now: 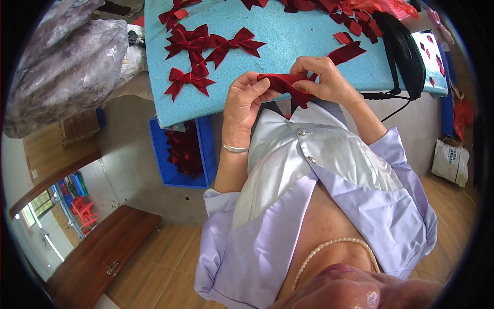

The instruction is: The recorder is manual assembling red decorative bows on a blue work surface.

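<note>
Fingers hold red fabric; bows lie left; right, possibly a bag.

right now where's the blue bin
In the head view, the blue bin sits left of the left hand, by the near left corner of the table.

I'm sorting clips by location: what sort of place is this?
Probably a small craft workshop: red bows lie on a blue table, and a blue crate holds a heap of dark red pieces.
</note>
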Demonstrator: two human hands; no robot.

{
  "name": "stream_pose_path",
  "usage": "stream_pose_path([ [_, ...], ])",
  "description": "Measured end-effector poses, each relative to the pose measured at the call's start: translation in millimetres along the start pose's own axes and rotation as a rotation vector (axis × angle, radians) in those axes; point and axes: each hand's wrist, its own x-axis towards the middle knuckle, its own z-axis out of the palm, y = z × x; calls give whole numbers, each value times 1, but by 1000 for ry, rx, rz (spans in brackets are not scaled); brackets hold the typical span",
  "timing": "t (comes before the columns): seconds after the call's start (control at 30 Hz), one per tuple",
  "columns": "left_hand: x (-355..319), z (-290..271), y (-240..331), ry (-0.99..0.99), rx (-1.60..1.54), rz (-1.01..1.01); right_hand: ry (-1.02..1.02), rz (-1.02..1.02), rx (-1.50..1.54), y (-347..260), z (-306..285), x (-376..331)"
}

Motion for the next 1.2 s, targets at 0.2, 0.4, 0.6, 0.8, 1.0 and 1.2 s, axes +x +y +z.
stream_pose_path([
  [0.2,1,3,-6,42,70,3,198,-116,-62,-4,16,-5],
  [0.4,1,5,-12,73,-21,24,368,-384,-358,-4,28,2],
  [0.6,0,2,-13,75,-9,31,329,-421,-294,-4,25,5],
  [0.8,-2,14,-4,87,194,36,167,-369,-263,-10,16,9],
  [1.0,0,9,0,41,159,-13,92,-101,-96,-19,12,12],
  [1.2,3,7,-2,38,121,-70,17,32,-35,-22,6,14],
])
